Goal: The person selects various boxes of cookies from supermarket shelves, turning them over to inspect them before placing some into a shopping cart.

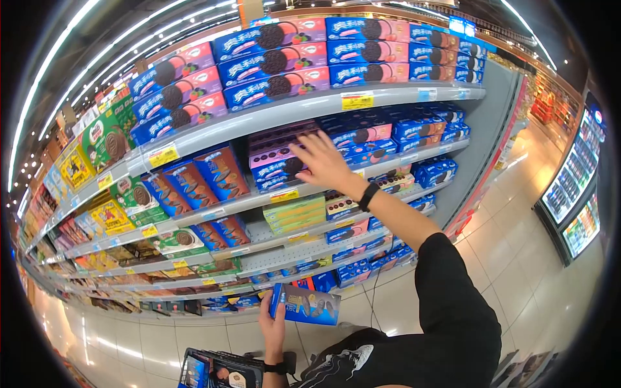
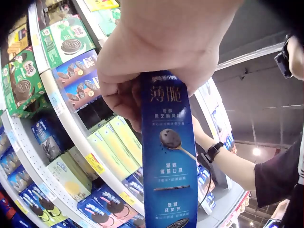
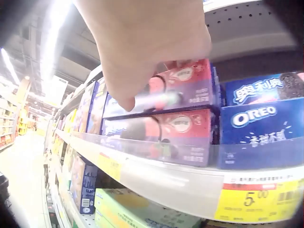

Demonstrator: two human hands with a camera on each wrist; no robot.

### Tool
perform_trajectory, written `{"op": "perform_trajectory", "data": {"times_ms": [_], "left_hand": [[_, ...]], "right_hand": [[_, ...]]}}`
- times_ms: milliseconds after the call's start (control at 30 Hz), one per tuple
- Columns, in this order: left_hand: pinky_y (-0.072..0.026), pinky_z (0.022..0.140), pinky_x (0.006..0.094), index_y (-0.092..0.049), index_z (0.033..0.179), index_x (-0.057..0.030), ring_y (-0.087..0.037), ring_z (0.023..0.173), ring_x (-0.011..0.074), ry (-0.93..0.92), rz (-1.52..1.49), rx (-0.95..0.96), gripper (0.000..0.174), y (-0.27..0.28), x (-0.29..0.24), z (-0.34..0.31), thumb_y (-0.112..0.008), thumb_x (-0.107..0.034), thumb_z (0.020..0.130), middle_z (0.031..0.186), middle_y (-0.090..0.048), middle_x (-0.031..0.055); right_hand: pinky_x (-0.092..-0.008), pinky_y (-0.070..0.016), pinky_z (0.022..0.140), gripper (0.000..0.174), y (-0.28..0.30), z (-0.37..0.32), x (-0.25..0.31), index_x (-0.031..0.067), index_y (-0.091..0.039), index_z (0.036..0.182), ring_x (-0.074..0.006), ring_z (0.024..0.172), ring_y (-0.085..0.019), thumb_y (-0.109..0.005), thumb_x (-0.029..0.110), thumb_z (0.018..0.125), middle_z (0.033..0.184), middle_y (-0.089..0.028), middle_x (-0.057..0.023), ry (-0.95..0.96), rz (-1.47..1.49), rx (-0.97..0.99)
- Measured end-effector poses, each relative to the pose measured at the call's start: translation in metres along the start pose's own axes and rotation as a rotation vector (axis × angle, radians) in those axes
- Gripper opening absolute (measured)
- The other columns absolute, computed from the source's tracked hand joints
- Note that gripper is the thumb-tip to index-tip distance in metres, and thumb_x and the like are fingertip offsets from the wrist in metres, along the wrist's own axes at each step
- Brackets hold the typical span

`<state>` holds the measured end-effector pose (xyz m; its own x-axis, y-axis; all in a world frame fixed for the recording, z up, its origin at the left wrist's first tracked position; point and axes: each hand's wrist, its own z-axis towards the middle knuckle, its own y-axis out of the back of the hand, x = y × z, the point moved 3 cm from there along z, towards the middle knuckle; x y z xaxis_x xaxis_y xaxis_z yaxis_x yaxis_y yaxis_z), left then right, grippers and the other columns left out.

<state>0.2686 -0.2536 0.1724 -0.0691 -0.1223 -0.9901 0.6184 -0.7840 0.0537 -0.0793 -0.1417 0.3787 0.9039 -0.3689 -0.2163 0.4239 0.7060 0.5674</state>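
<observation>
Blue-and-pink cardboard cookie boxes (image 1: 275, 61) stood stacked three high along the front edge of the grey metal top shelf (image 1: 394, 97), with green cardboard boxes (image 1: 107, 139) towards its left end. A yellow paper price tag (image 1: 358, 100) sat on that front edge. One tier down, brown-and-blue cardboard boxes (image 1: 223, 171) stood in a row; lower still lay pale-green cardboard boxes (image 1: 294, 213). Well beyond the shelf's right end, a black-framed, glass-doored drinks cooler (image 1: 563, 174) rested on glossy pale floor tiles (image 1: 498, 258).
</observation>
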Motion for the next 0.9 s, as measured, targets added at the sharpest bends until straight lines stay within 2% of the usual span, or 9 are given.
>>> {"op": "perform_trajectory", "data": {"times_ms": [267, 333, 367, 500, 600, 667, 733, 767, 900], "left_hand": [[-0.0434, 0.091, 0.0268, -0.048, 0.132, 0.0046, -0.054, 0.103, 0.0156, 0.019, 0.023, 0.055, 0.043, -0.018, -0.003, 0.007, -0.057, -0.009, 0.093, 0.118, -0.058, 0.0129], [-0.0438, 0.093, 0.0298, -0.050, 0.130, 0.0050, -0.055, 0.105, 0.0173, 0.035, -0.008, 0.024, 0.045, -0.018, -0.010, 0.007, -0.061, -0.013, 0.090, 0.120, -0.059, 0.0134], [-0.0438, 0.093, 0.0298, -0.050, 0.130, 0.0050, -0.055, 0.105, 0.0173, 0.038, -0.007, 0.009, 0.045, -0.017, -0.009, 0.007, -0.061, -0.013, 0.090, 0.120, -0.059, 0.0134], [-0.0437, 0.093, 0.0298, -0.050, 0.130, 0.0054, -0.055, 0.105, 0.0180, -0.032, 0.026, -0.024, 0.045, -0.014, -0.005, 0.010, -0.060, -0.012, 0.090, 0.119, -0.058, 0.0133], [-0.0435, 0.092, 0.0295, -0.050, 0.130, 0.0053, -0.055, 0.105, 0.0179, -0.040, 0.052, -0.033, 0.045, -0.013, -0.008, 0.010, -0.060, -0.013, 0.090, 0.118, -0.058, 0.0122], [-0.0433, 0.092, 0.0293, -0.050, 0.130, 0.0051, -0.054, 0.105, 0.0172, -0.048, 0.042, -0.052, 0.045, -0.016, -0.020, 0.010, -0.060, -0.013, 0.091, 0.118, -0.058, 0.0118], [-0.0427, 0.093, 0.0292, -0.050, 0.130, 0.0047, -0.054, 0.105, 0.0166, -0.047, 0.047, -0.051, 0.044, -0.015, -0.025, 0.009, -0.059, -0.013, 0.091, 0.119, -0.058, 0.0118], [-0.0423, 0.094, 0.0292, -0.051, 0.130, 0.0044, -0.054, 0.105, 0.0166, -0.053, 0.030, -0.053, 0.043, -0.015, -0.026, 0.009, -0.059, -0.013, 0.091, 0.119, -0.058, 0.0117], [-0.0398, 0.098, 0.0306, -0.050, 0.132, 0.0030, -0.053, 0.111, 0.0184, -0.055, -0.010, -0.074, 0.042, -0.012, -0.031, 0.010, -0.056, -0.012, 0.092, 0.124, -0.056, 0.0123]], "right_hand": [[-0.0543, -0.0309, 0.107, 0.068, -0.035, 0.037, 0.040, 0.0072, -0.055, 0.125, -0.0357, 0.113, -0.051, -0.075, 0.043, 0.071, 0.117, -0.054, -0.0180, 0.037, -0.021, -0.012], [-0.0536, -0.0334, 0.105, 0.065, -0.053, 0.040, 0.040, 0.0077, -0.057, 0.123, -0.0333, 0.106, -0.053, -0.072, 0.046, 0.073, 0.111, -0.058, -0.0153, 0.003, -0.107, 0.036], [-0.0506, -0.0376, 0.098, 0.063, -0.058, 0.039, 0.039, 0.0085, -0.058, 0.120, -0.0307, 0.101, -0.054, -0.071, 0.048, 0.073, 0.107, -0.060, -0.0133, 0.017, -0.145, -0.005], [-0.0455, -0.0400, 0.088, 0.064, -0.060, 0.039, 0.037, 0.0093, -0.059, 0.118, -0.0286, 0.098, -0.055, -0.072, 0.050, 0.071, 0.107, -0.061, -0.0123, 0.028, -0.138, -0.030], [-0.0448, -0.0401, 0.087, 0.063, -0.062, 0.039, 0.036, 0.0092, -0.059, 0.117, -0.0283, 0.096, -0.055, -0.072, 0.050, 0.070, 0.105, -0.061, -0.0118, 0.016, -0.124, -0.020], [-0.0476, -0.0389, 0.093, 0.065, -0.061, 0.037, 0.035, 0.0091, -0.058, 0.120, -0.0298, 0.103, -0.053, -0.072, 0.048, 0.070, 0.111, -0.060, -0.0135, -0.015, -0.096, 0.034], [-0.0502, -0.0335, 0.104, 0.068, -0.039, 0.041, 0.042, 0.0092, -0.053, 0.127, -0.0330, 0.116, -0.049, -0.072, 0.046, 0.073, 0.123, -0.053, -0.0168, 0.033, -0.078, -0.067], [-0.0531, -0.0274, 0.109, 0.065, -0.035, 0.037, 0.044, 0.0092, -0.050, 0.131, -0.0367, 0.125, -0.043, -0.071, 0.040, 0.078, 0.132, -0.048, -0.0185, 0.035, 0.031, -0.017], [-0.0534, -0.0291, 0.108, 0.060, -0.006, -0.008, 0.077, 0.0080, -0.051, 0.130, -0.0376, 0.129, -0.040, -0.071, 0.033, 0.079, 0.135, -0.046, -0.0189, 0.091, 0.244, -0.015]]}}
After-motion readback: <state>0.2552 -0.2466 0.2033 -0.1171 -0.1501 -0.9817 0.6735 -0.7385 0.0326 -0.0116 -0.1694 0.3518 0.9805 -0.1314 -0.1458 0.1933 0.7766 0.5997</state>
